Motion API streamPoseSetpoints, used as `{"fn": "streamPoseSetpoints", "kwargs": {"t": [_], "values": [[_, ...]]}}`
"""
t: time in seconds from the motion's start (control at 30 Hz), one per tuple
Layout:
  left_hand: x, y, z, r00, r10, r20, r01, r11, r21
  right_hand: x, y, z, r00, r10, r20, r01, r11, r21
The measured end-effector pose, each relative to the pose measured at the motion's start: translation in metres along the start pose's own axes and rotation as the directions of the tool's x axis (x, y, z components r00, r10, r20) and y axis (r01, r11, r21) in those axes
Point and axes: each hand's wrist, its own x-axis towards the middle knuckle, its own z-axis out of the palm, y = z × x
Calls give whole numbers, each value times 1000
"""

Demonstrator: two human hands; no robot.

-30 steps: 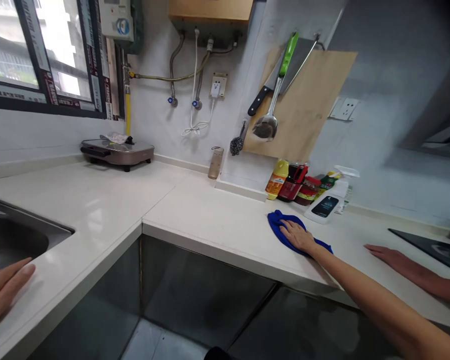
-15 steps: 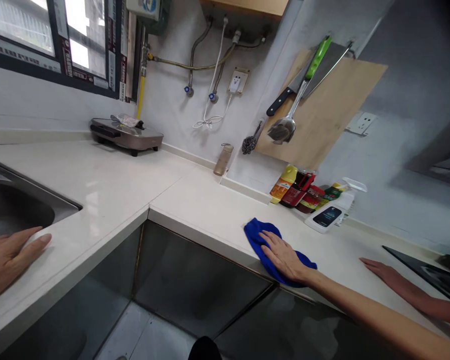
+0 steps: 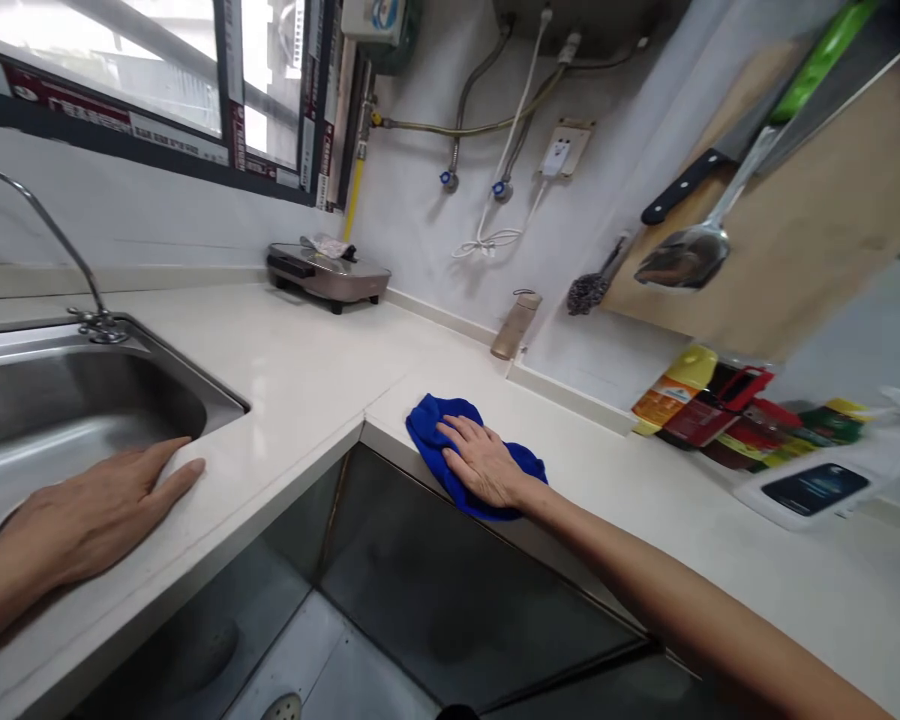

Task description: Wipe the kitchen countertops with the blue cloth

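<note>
My right hand (image 3: 484, 465) presses down on a blue cloth (image 3: 523, 455), fingers spread across its top, and keeps hold of it beneath the palm. The bunched cloth lies on the white countertop (image 3: 300, 350) near the inner corner, partly hanging over the front edge. My left hand (image 3: 94, 510) rests open on the counter beside the steel sink (image 3: 112, 370), fingertips at the sink's rim and thumb stretched out. Nothing shows in it.
A lidded electric pan (image 3: 337, 275) stands in the back corner, with a bottle (image 3: 516, 325) farther right. Several condiment containers and a white spray bottle (image 3: 810, 490) line the right wall. A cutting board (image 3: 817, 220), knife and spatula (image 3: 690, 255) hang above; a faucet (image 3: 94, 315) rises behind the sink.
My right hand has slid the blue cloth leftward along the counter toward the inner corner. The view has turned left, bringing in the faucet; the other person's hand at right is out of view.
</note>
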Motion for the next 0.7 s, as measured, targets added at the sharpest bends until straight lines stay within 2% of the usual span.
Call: {"fn": "streamPoseSetpoints", "kwargs": {"t": [0.1,0.27,0.4,0.53,0.7], "values": [[-9,12,-7,991,-61,119,63,998,-17,44,-21,0,999,-44,3,44,999,14],[-12,14,-8,995,-38,97,40,999,-18,106,-54,2,998,-52,-20,53,997,59],[-14,16,-12,990,-51,131,54,998,-15,140,-71,3,1000,-8,-29,11,996,92],[-13,15,-15,988,-63,143,65,998,-8,141,-72,3,1000,2,-27,1,994,107],[-4,7,-10,987,-60,151,59,998,11,92,-52,2,997,-66,-25,68,994,85]]}}
